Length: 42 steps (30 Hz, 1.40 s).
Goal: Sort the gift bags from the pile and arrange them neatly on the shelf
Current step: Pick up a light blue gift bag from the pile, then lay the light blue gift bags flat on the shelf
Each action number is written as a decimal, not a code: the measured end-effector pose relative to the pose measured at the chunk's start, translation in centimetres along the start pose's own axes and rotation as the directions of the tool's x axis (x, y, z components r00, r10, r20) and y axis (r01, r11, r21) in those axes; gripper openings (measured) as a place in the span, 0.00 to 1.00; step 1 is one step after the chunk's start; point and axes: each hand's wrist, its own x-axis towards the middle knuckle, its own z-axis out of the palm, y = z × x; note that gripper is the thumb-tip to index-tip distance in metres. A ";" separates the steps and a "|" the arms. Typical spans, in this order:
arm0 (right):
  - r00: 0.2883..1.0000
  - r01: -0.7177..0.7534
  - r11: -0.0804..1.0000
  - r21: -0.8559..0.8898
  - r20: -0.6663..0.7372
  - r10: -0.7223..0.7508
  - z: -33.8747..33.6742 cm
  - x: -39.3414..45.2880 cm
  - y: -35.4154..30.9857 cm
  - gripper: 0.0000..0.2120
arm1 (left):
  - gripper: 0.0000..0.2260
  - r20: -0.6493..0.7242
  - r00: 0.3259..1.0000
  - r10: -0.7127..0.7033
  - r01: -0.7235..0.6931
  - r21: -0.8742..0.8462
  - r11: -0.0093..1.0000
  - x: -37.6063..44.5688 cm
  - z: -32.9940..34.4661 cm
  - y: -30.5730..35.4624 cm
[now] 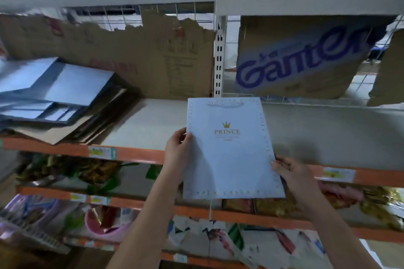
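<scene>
A flat pale blue gift bag with a gold crown and the word PRINCE is held up in front of the shelf. Its top with the white cord handle points toward the shelf back. My left hand pinches the bag's left edge, thumb on the front. My right hand grips the lower right edge. A pile of flat bags, blue-grey and brown, lies at the shelf's left end.
Torn cardboard sheets stand along the shelf back, one printed with blue lettering. A white slotted upright divides the bays. Orange shelf edges carry price tags. Lower shelves hold colourful goods and a pink basin.
</scene>
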 end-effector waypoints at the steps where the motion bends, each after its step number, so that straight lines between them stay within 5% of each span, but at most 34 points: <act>1: 1.000 -0.020 1.000 -0.022 0.000 0.020 0.0 1.6 -0.3 0.03 | 0.11 0.021 1.000 -0.002 0.002 -0.008 1.000 1.7 0.8 0.2; 7: 0.998 -0.054 0.964 -0.260 -0.024 0.050 0.8 9.6 -2.3 0.17 | 0.09 0.126 0.992 -0.031 0.019 0.095 0.995 10.3 3.7 1.1; 11: 0.997 -0.068 0.902 -0.427 0.007 0.078 2.2 12.7 -2.4 0.15 | 0.08 0.109 0.993 -0.044 0.018 0.227 0.974 13.6 4.1 0.0; 18: 0.997 -0.066 0.773 -0.631 -0.018 0.071 2.5 13.6 -1.4 0.15 | 0.11 0.181 0.983 0.044 -0.153 0.648 0.746 15.8 4.1 -2.4; 26: 1.000 0.008 0.664 -0.748 0.011 0.000 2.7 13.6 -0.9 0.13 | 0.12 0.204 0.957 0.206 -0.283 0.810 0.513 15.2 3.1 -3.9; 31: 0.988 0.096 0.679 -0.727 -0.011 -0.152 3.0 14.0 -2.1 0.14 | 0.14 0.239 0.947 0.216 -0.319 0.776 0.544 15.3 0.7 -2.8; 36: 0.961 0.252 0.740 -0.624 0.068 -0.269 7.4 14.3 -4.5 0.12 | 0.13 0.256 0.892 0.372 -0.391 0.850 0.353 15.9 -6.6 -0.7; 42: 0.896 0.444 0.697 -0.562 0.301 -0.327 19.6 15.5 -7.5 0.12 | 0.12 0.186 0.870 0.457 -0.303 0.932 0.197 17.3 -19.4 2.7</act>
